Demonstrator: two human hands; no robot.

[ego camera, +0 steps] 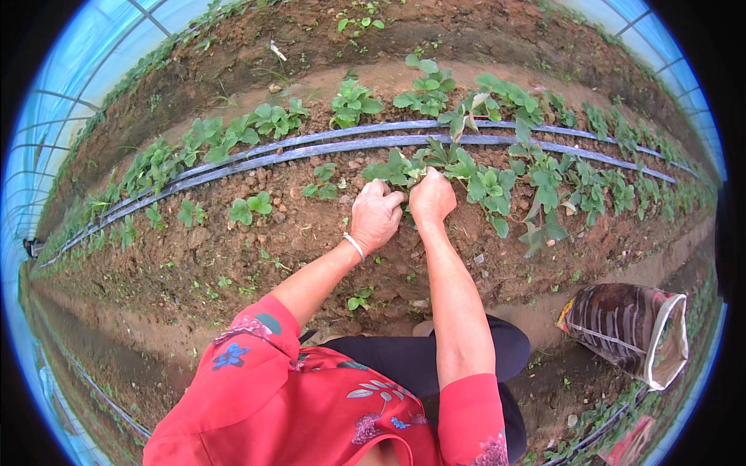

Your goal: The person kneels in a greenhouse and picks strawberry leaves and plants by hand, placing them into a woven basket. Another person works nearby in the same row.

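Observation:
My left hand, with a pale bracelet at the wrist, is at the near side of a leafy strawberry plant. Its fingers are bent in among the stems. Close on its right, my right hand is curled with thumb and forefinger at the same plant's leaves. What the fingertips pinch is hidden by the hands and leaves. More strawberry plants grow to the right of my hands, and a small plant stands to the left.
Two drip irrigation hoses run along the soil bed beyond my hands, with another plant row behind them. An open woven sack lies in the furrow at right. Blue plastic film over metal hoops encloses the beds.

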